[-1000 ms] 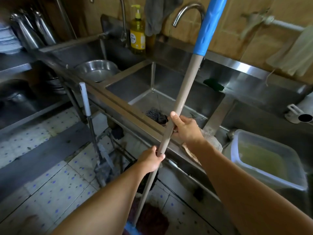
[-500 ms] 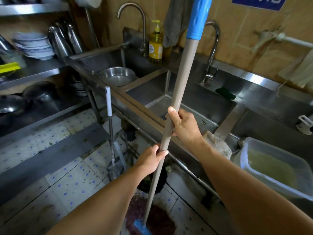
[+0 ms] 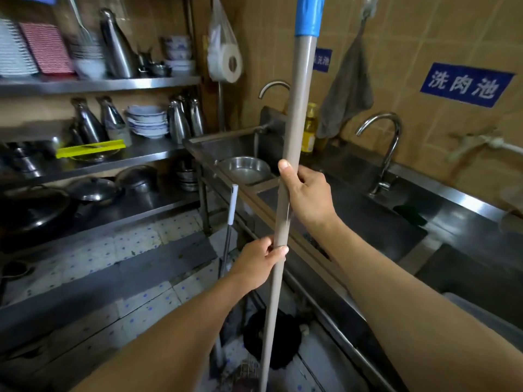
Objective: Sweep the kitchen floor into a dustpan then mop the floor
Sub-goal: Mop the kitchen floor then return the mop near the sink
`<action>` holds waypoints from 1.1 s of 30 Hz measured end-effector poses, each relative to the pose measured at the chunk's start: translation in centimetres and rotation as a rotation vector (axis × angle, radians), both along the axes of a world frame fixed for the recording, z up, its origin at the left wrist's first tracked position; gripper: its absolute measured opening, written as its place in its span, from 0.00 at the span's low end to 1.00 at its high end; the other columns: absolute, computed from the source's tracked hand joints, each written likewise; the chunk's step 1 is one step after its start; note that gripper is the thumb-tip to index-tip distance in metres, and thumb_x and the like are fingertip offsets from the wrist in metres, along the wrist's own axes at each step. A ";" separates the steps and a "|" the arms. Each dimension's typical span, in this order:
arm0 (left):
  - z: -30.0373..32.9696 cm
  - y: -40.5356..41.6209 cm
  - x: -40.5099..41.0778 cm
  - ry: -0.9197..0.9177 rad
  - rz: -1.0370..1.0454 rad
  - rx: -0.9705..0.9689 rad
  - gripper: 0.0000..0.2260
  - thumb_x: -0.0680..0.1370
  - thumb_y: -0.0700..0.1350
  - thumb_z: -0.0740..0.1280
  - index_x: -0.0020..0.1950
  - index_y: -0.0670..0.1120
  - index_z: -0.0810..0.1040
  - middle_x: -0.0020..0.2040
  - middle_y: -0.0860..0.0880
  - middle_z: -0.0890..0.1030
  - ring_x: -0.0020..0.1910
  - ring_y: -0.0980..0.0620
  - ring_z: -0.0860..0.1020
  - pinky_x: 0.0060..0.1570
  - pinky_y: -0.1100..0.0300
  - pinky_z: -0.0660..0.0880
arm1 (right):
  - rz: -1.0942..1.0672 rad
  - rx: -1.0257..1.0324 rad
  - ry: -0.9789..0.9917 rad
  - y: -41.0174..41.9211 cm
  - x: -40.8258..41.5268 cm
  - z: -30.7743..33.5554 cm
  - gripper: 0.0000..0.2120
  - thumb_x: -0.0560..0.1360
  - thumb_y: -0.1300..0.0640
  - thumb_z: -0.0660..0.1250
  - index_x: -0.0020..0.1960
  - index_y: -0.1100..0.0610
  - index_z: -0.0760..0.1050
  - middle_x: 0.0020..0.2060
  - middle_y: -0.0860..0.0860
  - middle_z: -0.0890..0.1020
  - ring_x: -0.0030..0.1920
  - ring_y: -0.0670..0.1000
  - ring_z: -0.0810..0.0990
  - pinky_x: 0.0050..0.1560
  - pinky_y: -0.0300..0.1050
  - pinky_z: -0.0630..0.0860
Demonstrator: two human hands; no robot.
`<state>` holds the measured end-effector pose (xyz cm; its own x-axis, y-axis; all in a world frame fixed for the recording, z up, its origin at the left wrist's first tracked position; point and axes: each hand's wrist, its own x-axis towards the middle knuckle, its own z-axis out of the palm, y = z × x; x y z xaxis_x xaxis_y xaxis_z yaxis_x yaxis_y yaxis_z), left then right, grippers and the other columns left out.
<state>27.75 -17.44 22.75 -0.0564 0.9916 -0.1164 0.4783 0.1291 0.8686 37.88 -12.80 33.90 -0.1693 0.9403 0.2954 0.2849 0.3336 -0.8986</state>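
**Broom handle swung upright, view lifted to the shelves**

Since a second ago the handle has swung from a lean toward the sink to nearly vertical, and the view has risen off the floor to take in the shelves on the left; both hands have kept their places on the pole.

The right hand (image 3: 307, 193) is closed around the grey broom handle (image 3: 294, 142), thumb lying up along it, at about the height of the sink rim. The left hand (image 3: 259, 264) is wrapped around the same pole lower down, fingers curled over its front. The blue grip (image 3: 308, 14) sits well above both hands, and the pole runs down between the forearms to the bottom edge of the view, where reddish bristles (image 3: 247, 374) just show, blurred.

To sweep well from here, I judge the lower hand should steer and the upper hand act as pivot, with short strokes drawing dirt out from under the sink toward open tiled floor (image 3: 147, 241). The black round shape (image 3: 273, 340) on the floor beside the pole could snag the head.

A thin white-tipped pole (image 3: 232, 205) stands just left of the left hand, against the sink (image 3: 376, 222) front; whether it belongs to the dustpan I cannot tell.
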 end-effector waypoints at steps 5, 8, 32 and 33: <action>3.3 -1.8 -3.1 0.012 0.091 0.101 0.07 0.80 0.51 0.60 0.47 0.51 0.75 0.46 0.51 0.84 0.48 0.53 0.81 0.55 0.55 0.75 | 0.080 0.042 0.025 -0.6 -3.9 3.5 0.22 0.76 0.39 0.60 0.37 0.57 0.72 0.33 0.53 0.77 0.36 0.53 0.79 0.41 0.48 0.79; 4.5 -3.1 -5.6 0.019 0.150 0.150 0.06 0.79 0.52 0.60 0.43 0.55 0.73 0.44 0.51 0.83 0.47 0.52 0.81 0.55 0.53 0.76 | 0.133 0.076 0.016 -1.1 -6.7 4.8 0.23 0.75 0.37 0.59 0.37 0.57 0.73 0.32 0.52 0.77 0.36 0.53 0.79 0.43 0.53 0.80; 9.6 -1.1 -34.2 0.276 0.428 0.286 0.10 0.80 0.50 0.60 0.52 0.44 0.73 0.46 0.47 0.82 0.48 0.47 0.79 0.53 0.49 0.75 | 0.304 0.240 0.032 1.5 -35.3 10.7 0.24 0.77 0.41 0.60 0.32 0.58 0.69 0.29 0.51 0.73 0.34 0.50 0.72 0.39 0.42 0.67; 9.7 -0.9 -35.0 0.284 0.431 0.277 0.10 0.80 0.50 0.60 0.52 0.45 0.73 0.47 0.48 0.82 0.49 0.48 0.79 0.53 0.49 0.75 | 0.303 0.238 0.032 1.7 -36.1 10.7 0.24 0.77 0.41 0.60 0.33 0.59 0.70 0.29 0.51 0.74 0.36 0.52 0.74 0.40 0.43 0.69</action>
<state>-7.25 -18.38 32.44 -0.4523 0.8636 0.2228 0.6518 0.1496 0.7434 1.80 -11.11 44.55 -0.4165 0.7536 0.5085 0.1147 0.5985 -0.7929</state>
